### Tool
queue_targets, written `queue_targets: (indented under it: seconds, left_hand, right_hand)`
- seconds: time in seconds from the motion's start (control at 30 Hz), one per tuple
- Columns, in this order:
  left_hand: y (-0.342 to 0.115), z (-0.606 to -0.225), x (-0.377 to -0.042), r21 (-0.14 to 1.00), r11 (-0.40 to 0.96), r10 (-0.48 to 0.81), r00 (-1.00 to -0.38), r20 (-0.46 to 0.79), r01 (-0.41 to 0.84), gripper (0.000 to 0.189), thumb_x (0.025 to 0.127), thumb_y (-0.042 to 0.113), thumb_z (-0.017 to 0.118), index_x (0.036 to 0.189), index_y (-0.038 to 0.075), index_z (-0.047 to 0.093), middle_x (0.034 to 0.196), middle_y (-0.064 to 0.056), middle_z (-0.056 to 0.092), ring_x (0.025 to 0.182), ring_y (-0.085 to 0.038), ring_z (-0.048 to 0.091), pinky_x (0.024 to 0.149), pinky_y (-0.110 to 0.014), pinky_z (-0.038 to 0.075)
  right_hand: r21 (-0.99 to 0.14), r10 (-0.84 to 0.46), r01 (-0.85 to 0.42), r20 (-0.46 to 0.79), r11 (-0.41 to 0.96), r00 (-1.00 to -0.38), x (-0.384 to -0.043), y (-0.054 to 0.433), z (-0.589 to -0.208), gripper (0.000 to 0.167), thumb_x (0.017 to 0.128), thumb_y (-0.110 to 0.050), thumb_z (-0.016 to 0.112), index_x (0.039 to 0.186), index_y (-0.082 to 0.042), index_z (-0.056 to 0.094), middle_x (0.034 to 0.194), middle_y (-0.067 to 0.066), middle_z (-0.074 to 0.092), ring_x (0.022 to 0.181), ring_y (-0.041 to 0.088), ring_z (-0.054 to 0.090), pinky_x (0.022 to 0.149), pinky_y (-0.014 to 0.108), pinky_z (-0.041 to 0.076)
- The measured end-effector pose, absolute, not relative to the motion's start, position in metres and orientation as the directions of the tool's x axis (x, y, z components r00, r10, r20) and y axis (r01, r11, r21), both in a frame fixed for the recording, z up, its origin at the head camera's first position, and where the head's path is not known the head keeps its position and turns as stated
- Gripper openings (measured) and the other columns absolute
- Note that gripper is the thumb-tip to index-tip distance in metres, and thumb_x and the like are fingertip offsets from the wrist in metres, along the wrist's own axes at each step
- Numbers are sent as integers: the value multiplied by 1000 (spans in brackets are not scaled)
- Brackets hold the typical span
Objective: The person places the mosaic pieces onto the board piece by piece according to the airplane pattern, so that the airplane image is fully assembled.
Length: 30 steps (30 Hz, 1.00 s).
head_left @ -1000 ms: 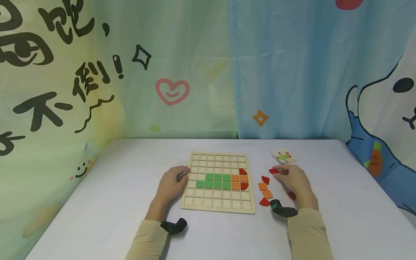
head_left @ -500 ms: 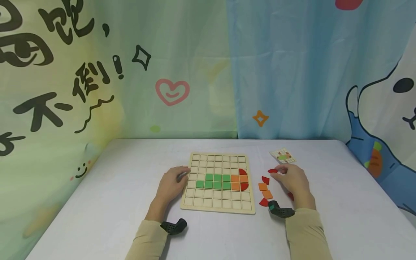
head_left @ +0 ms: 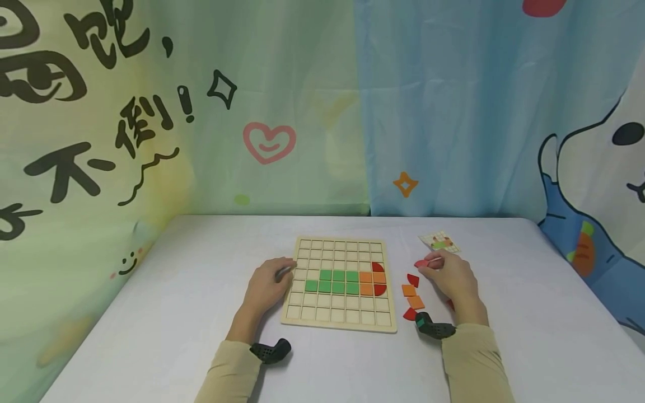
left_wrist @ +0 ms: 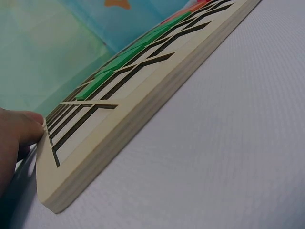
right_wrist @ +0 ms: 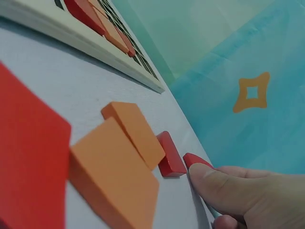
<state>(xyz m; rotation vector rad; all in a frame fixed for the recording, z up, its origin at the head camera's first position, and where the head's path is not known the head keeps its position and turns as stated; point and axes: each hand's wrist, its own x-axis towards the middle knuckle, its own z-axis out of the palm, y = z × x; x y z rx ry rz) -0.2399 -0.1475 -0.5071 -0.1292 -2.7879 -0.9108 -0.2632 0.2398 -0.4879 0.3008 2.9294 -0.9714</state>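
Note:
A wooden grid board [head_left: 337,310] lies on the table, with green squares [head_left: 338,287], orange squares [head_left: 365,289] and red rounded-corner pieces set in its cells. My left hand [head_left: 267,285] grips the board's left edge; the left wrist view shows its fingertips on the rim [left_wrist: 109,152]. To the right of the board, my right hand [head_left: 453,279] pinches a red quarter-round tile [right_wrist: 196,160] between thumb and fingers. Beside that hand lie loose orange squares [head_left: 415,302] and red tiles [head_left: 412,280]. Part of another red piece shows under the right wrist.
A small pattern card [head_left: 439,242] lies behind my right hand, showing a coloured grid design. Black wrist cameras [head_left: 271,351] sit on both wrists. A printed curtain [head_left: 322,112] hangs behind the white table [head_left: 151,336].
The right hand has shifted slightly left, and the red tile in its fingers has turned to show more of its face. The left hand and the board stay in place.

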Motion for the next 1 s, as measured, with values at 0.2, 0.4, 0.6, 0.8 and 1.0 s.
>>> queue_targets:
  seconds: [0.2,0.4,0.6,0.8,1.0]
  left_hand:
    - [-147,-509,-241,568,809,28,-974,224,153,29,89,23,59,117,19,67,130,-2,61,128,-24,51,111,-44,39]
    - [-148,-509,-241,570,806,34,-974,225,159,29,89,22,59,117,18,68,129,-3,62,128,-24,51,110,-44,39]
    - [-150,-509,-241,573,803,34,-973,228,162,29,90,22,59,117,18,67,129,-4,62,127,-25,51,110,-45,39]
    - [-150,-510,-241,569,808,31,-975,222,155,29,90,22,59,117,19,67,129,-3,61,128,-25,51,110,-44,39]
    - [-149,-508,-241,573,805,28,-974,225,155,29,89,22,60,117,19,67,129,-3,62,128,-25,51,110,-44,39]
  right_hand:
    - [-629,154,170,-80,759,-985,-262,236,-486,44,87,-34,68,121,-10,57,111,19,63,103,35,53,88,52,47]
    - [-685,146,139,-48,716,-988,-263,219,-477,45,87,-35,67,125,-12,59,116,19,62,106,33,54,87,44,52]
    - [-690,86,40,32,722,-996,-266,197,-465,43,88,-33,67,126,-12,61,116,15,65,104,30,57,82,38,53]
    - [-660,14,-89,150,746,-989,-266,173,-461,39,86,-32,69,120,-13,66,107,12,70,95,28,60,76,38,52]
    - [-659,-22,-133,174,740,-984,-262,144,-456,36,85,-33,70,117,-17,68,102,7,72,86,23,58,67,30,47]
